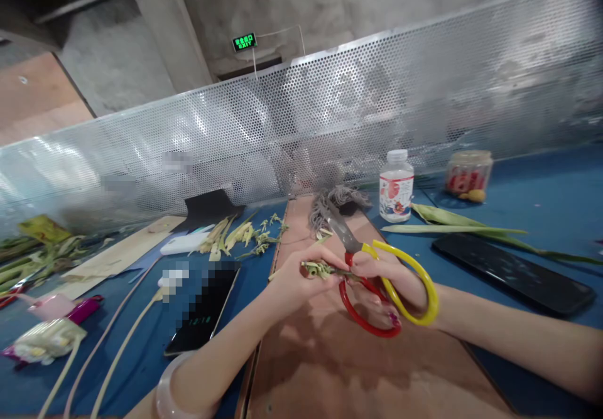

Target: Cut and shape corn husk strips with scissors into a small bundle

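Observation:
Pinched in my left hand [294,274] is a small folded bundle of pale green plant strips [315,270], its looped end turned toward me. My right hand [389,274] grips scissors [345,233] with one yellow and one red handle loop. One grey blade points up and away; the other runs toward the left-hand fingers, close to the bundle. Whether it touches the strips, I cannot tell. Both hands are close together above the brown wooden board [325,369]. My fingers hide part of the bundle and the scissors' pivot.
A grey yarn bundle [323,215] lies beyond my hands. To the right are a white-capped bottle [396,186], a jar [468,176], long green leaves [452,221] and a black phone [513,274]. On the left lie another phone [207,309], dried flower stems [245,233] and cables [125,343].

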Demonstrator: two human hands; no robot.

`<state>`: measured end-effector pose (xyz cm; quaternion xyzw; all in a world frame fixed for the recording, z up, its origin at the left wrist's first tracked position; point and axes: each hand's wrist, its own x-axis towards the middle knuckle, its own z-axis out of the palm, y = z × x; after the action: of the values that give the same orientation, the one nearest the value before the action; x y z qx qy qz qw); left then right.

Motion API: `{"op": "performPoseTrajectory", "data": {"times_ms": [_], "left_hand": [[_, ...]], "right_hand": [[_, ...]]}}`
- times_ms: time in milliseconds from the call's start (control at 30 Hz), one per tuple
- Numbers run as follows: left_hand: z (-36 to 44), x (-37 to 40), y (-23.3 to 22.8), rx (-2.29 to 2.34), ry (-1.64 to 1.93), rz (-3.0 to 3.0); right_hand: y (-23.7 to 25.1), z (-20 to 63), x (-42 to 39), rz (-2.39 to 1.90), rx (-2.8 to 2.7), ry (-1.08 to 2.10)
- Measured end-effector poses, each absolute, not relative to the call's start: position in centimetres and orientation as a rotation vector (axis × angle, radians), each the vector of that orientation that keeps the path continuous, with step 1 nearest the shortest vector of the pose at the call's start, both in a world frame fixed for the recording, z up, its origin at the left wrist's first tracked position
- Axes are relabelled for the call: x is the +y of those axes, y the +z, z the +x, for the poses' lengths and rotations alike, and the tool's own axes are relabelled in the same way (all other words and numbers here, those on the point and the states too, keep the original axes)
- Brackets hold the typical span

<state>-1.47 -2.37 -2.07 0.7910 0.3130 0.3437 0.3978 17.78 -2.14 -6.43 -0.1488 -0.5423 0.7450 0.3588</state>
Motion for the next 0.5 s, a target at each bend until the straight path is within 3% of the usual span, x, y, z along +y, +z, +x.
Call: {"op": "performPoseTrajectory", "data": {"times_ms": [500], "left_hand": [[-1.0,-0.9,-3.5,0.689,0.991,1.377]], "right_hand": [[-6.1,17.2,-2.5,-0.486,-1.289,1.746]]}}
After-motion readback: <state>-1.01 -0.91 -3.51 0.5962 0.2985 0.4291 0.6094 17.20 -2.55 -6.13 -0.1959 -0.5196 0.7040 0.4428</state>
